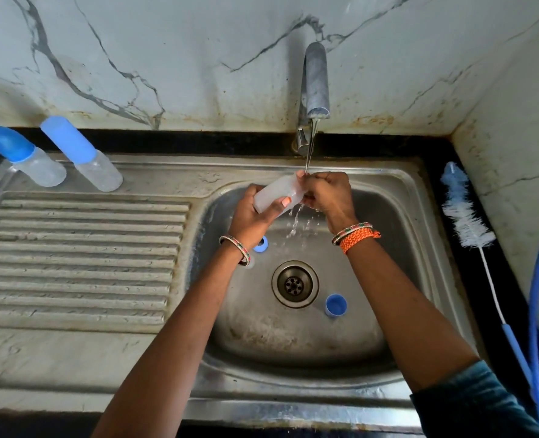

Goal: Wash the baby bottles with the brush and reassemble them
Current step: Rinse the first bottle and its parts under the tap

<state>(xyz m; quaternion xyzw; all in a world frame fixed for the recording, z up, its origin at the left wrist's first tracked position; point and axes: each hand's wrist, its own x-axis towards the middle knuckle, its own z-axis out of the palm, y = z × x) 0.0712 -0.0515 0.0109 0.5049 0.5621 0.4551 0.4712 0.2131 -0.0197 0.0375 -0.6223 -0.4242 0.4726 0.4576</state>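
Both hands, left hand (251, 213) and right hand (326, 192), grip one open bottle (276, 195) under the tap (316, 83); two capped bottles (99, 170) stand far left; one brush (465, 213) lies right.

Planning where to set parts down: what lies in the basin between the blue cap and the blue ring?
Head view: only the drain lies between blue cap and blue ring.

Bottle (277, 194) mouth concealed behind right hand (326, 192). Blue ring (261, 243) partly hidden by left wrist. Brush (470, 222) handle and blue hose (536, 279) cut off at lower right edge.
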